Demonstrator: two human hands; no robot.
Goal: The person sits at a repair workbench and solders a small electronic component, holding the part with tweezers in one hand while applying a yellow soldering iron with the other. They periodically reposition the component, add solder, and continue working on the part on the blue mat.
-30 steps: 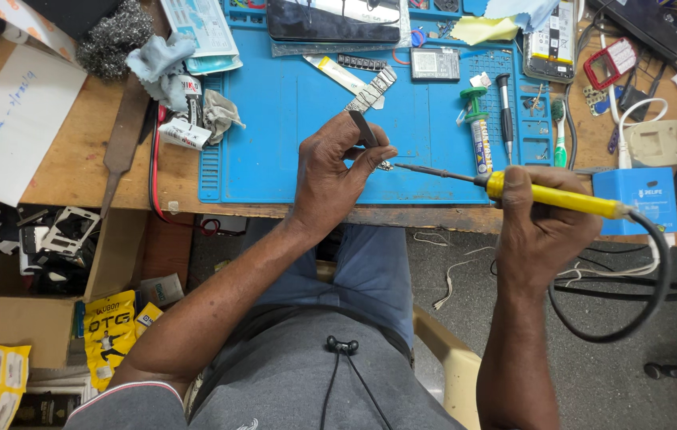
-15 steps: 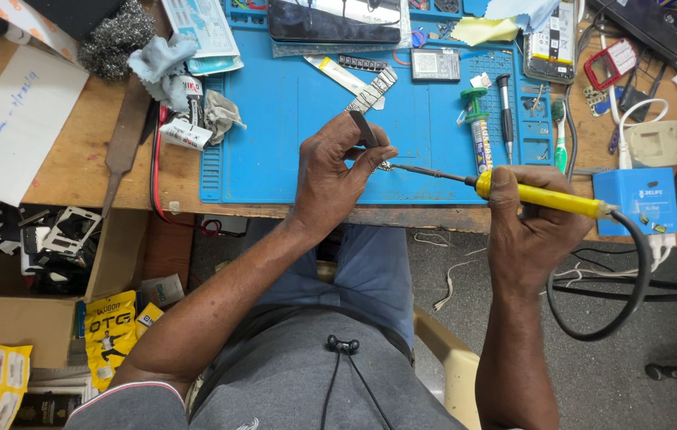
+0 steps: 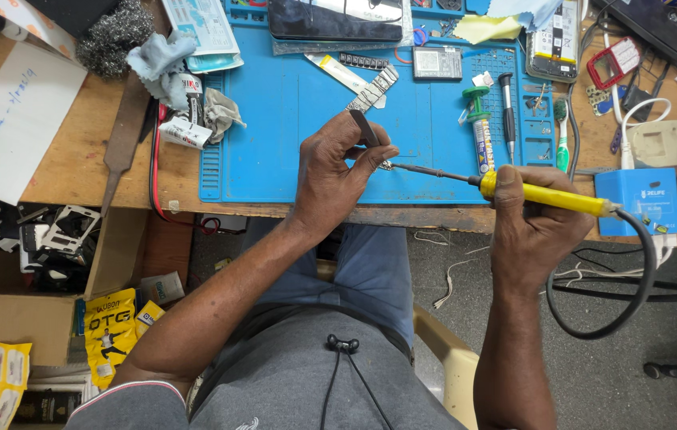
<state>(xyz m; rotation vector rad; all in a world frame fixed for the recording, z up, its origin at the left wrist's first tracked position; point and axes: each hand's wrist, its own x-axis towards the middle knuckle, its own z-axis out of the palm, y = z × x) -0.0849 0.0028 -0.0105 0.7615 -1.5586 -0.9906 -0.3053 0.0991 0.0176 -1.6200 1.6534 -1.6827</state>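
Right hand [image 3: 536,231], right of centre, wrapped tight around the yellow handle of a soldering iron [image 3: 541,193], metal tip reaching left to a small part [image 3: 385,165]. Left hand [image 3: 337,181], centre of the frame, pinching that small part between thumb and forefinger, with a thin dark strip [image 3: 364,127] poking up from the fingers. Both held over the near edge of the blue work mat [image 3: 275,119]. Black cord [image 3: 633,279] looping down from the handle at lower right. Beyond the tip, a green-capped tube [image 3: 480,127] and a screwdriver [image 3: 507,115] lying on the mat. Blue box [image 3: 645,199] at the right, white paper [image 3: 12,127] at upper left.
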